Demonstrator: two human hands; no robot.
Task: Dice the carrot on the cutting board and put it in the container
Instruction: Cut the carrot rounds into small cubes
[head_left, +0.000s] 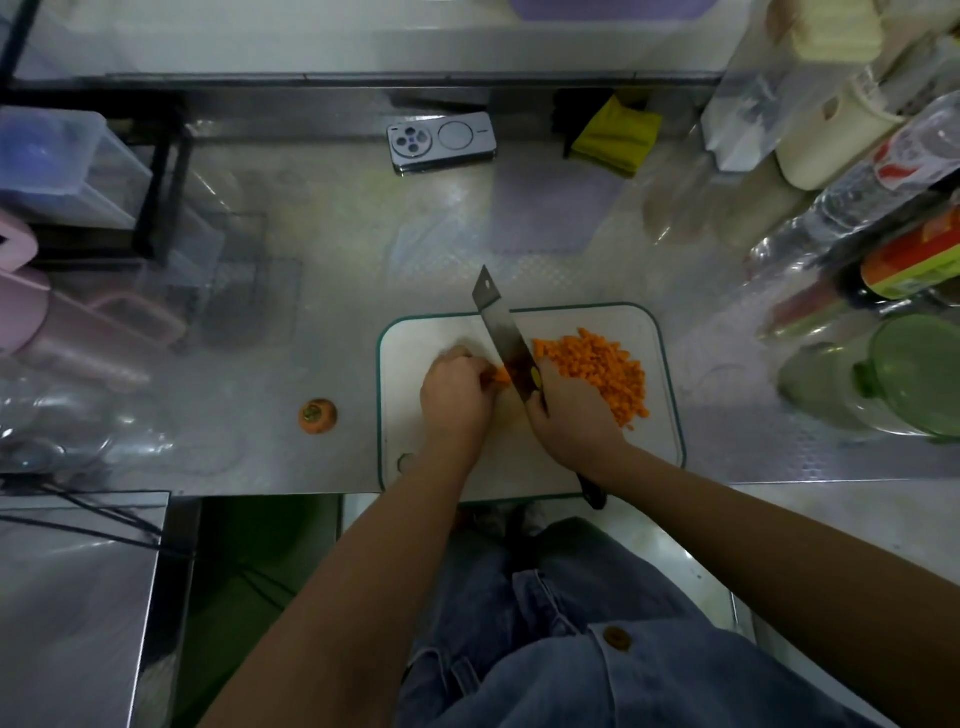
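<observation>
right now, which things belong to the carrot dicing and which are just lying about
Job: white green-rimmed cutting board, steel cleaver, orange carrot stub, pile of orange carrot dice.
Lying about: grey phone, yellow folded cloth, cut-off carrot top.

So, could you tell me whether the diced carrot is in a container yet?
Not yet: the orange diced carrot pile lies on the white green-rimmed cutting board.

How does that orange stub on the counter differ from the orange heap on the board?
The carrot end is one round stub with a greenish stem scar; the diced carrot is a heap of many small cubes. The carrot end lies alone on the steel counter, left of the cutting board; the diced carrot sits on that board. Both are orange.
</observation>
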